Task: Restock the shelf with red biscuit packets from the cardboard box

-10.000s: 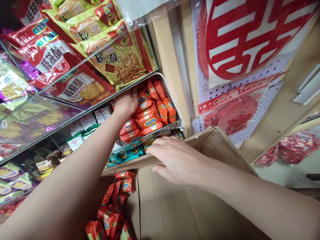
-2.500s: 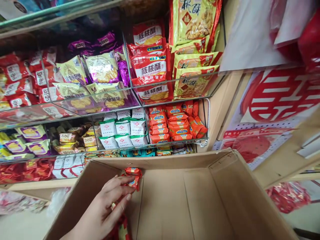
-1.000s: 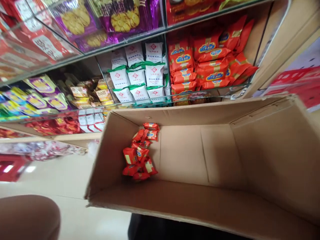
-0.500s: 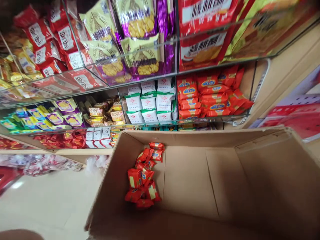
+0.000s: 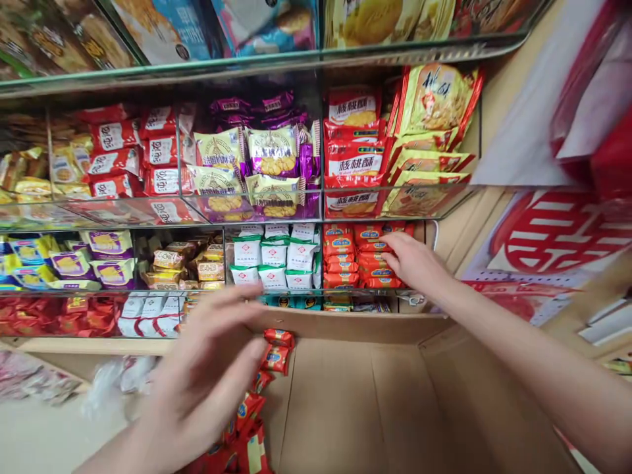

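Note:
My right hand (image 5: 413, 261) reaches into a shelf compartment, its fingertips against a stack of small red snack packets (image 5: 372, 260). Its thumb and forefinger are a little apart; the other fingers are partly hidden. Blurred by motion, my left hand (image 5: 207, 375) hovers over the left side of an open cardboard box (image 5: 336, 401), thumb apart from the fingers and nothing visible in it. Loose red packets (image 5: 254, 421) of the same kind lie along the box's left side, some behind my left hand. Beside the stack stands another column of red packets (image 5: 339, 257).
White packets with green edges (image 5: 274, 260) fill the neighbouring compartment. Above, behind a clear shelf front, stand red walnut-biscuit bags (image 5: 355, 161) and yellow bags (image 5: 437, 112). Clear dividers separate the compartments. Red and white decorations (image 5: 553, 230) hang at the right.
Both my hands have come into view, the right reaching to the red packets on the shelf. The view has tilted upward, showing a higher shelf. The leaning packets at the stack's right are now largely covered.

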A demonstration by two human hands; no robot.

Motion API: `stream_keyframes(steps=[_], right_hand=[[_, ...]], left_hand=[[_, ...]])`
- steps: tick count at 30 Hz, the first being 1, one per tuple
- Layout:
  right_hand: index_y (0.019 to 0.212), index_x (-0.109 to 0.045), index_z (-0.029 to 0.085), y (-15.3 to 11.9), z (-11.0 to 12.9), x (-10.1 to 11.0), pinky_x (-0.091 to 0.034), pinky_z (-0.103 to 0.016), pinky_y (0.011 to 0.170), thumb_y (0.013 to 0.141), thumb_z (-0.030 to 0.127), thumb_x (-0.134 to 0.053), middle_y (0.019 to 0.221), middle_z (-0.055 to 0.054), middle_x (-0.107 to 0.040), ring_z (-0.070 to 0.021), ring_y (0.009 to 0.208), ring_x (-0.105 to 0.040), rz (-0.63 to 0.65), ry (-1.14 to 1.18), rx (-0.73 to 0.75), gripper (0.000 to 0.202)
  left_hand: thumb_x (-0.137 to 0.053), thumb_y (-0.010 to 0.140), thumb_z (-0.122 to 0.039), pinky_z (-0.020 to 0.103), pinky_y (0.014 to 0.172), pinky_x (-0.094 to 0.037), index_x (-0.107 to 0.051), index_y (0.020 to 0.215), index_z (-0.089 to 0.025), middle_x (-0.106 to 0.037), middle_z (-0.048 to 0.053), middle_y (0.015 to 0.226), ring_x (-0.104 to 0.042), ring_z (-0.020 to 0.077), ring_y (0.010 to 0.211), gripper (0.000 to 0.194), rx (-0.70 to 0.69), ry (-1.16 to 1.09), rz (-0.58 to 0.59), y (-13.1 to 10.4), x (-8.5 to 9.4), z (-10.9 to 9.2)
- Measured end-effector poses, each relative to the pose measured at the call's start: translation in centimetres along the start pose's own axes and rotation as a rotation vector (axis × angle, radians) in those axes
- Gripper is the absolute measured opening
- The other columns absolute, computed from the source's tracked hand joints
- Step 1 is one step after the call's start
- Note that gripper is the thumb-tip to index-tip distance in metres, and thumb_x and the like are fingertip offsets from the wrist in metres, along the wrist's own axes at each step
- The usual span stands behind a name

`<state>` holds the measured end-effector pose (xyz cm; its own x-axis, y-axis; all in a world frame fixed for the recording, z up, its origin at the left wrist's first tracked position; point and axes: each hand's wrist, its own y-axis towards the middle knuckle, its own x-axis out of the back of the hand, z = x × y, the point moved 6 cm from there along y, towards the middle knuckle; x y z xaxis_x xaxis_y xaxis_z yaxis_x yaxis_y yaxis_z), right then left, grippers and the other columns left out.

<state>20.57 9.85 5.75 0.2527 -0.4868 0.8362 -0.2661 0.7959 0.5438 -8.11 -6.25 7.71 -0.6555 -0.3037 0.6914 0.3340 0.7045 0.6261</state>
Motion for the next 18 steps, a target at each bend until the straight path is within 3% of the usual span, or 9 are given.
stream_keyframes(steps=[2,4,5,8,11,15,18], right_hand=[[0.107,-0.056,0.015,1.7,-0.7,-1.0,-0.046,-0.033,0.079,0.081,0.021,-0.05,0.105,-0.011,-0.063,-0.0243,0.093,-0.06,0.109,-0.052,-0.031,0.027],[0.105,-0.058,0.016,3.0,-1.0,-1.1,-0.047,-0.032,0.077,0.078,0.023,-0.055,0.1,-0.009,-0.066,-0.024,0.089,-0.061,0.152,-0.074,-0.014,0.027],[0.104,-0.059,0.016,3.5,-1.0,-1.0,-0.046,-0.031,0.078,0.078,0.023,-0.055,0.1,-0.009,-0.066,-0.0239,0.09,-0.061,0.152,-0.08,0.002,0.028],[0.107,-0.058,0.015,4.4,-1.1,-0.7,-0.044,-0.032,0.081,0.083,0.024,-0.048,0.108,-0.012,-0.062,-0.0251,0.097,-0.058,0.125,-0.114,0.022,0.028],[0.104,-0.059,0.01,4.8,-1.3,-0.9,-0.043,-0.035,0.083,0.086,0.021,-0.04,0.106,-0.016,-0.062,-0.0272,0.095,-0.058,0.081,-0.143,-0.006,0.029],[0.099,-0.062,0.012,5.3,-1.3,-1.8,-0.043,-0.036,0.084,0.085,0.02,-0.04,0.101,-0.013,-0.065,-0.0264,0.094,-0.059,0.051,-0.14,-0.035,0.027],[0.101,-0.062,0.015,5.6,-1.2,-2.2,-0.044,-0.034,0.082,0.085,0.02,-0.041,0.1,-0.011,-0.065,-0.025,0.092,-0.059,0.043,-0.123,-0.032,0.027]], left_hand=[[-0.047,0.085,-0.019,0.033,0.094,-0.043,-0.05,0.117,-0.028,-0.044,0.006,0.13,-0.045,0.0196,0.116,0.034,0.01,-0.011,0.266,0.2,-3.1,1.3],[-0.047,0.083,-0.019,0.032,0.095,-0.042,-0.055,0.112,-0.029,-0.046,0.005,0.13,-0.045,0.0206,0.117,0.032,0.08,0.005,0.538,-1.6,-6.3,3.6],[-0.048,0.081,-0.02,0.035,0.097,-0.04,-0.056,0.112,-0.029,-0.047,0.005,0.129,-0.044,0.0222,0.119,0.032,0.132,0.027,0.599,-2.7,-7.4,5.0],[-0.054,0.074,-0.021,0.044,0.1,-0.035,-0.055,0.116,-0.029,-0.044,0.007,0.133,-0.038,0.0285,0.123,0.042,0.274,0.132,0.698,-5.6,-9.7,9.0],[-0.054,0.072,-0.023,0.044,0.1,-0.033,-0.051,0.122,-0.026,-0.042,0.009,0.135,-0.035,0.0288,0.125,0.05,0.392,0.231,0.716,-6.9,-10.4,11.4],[-0.053,0.071,-0.024,0.042,0.098,-0.034,-0.054,0.12,-0.024,-0.049,0.008,0.129,-0.038,0.0281,0.122,0.049,0.464,0.283,0.799,-7.2,-11.0,11.8],[-0.053,0.069,-0.023,0.043,0.099,-0.032,-0.051,0.124,-0.021,-0.042,0.009,0.135,-0.033,0.0292,0.126,0.055,0.503,0.299,0.815,-7.5,-11.2,11.7]])
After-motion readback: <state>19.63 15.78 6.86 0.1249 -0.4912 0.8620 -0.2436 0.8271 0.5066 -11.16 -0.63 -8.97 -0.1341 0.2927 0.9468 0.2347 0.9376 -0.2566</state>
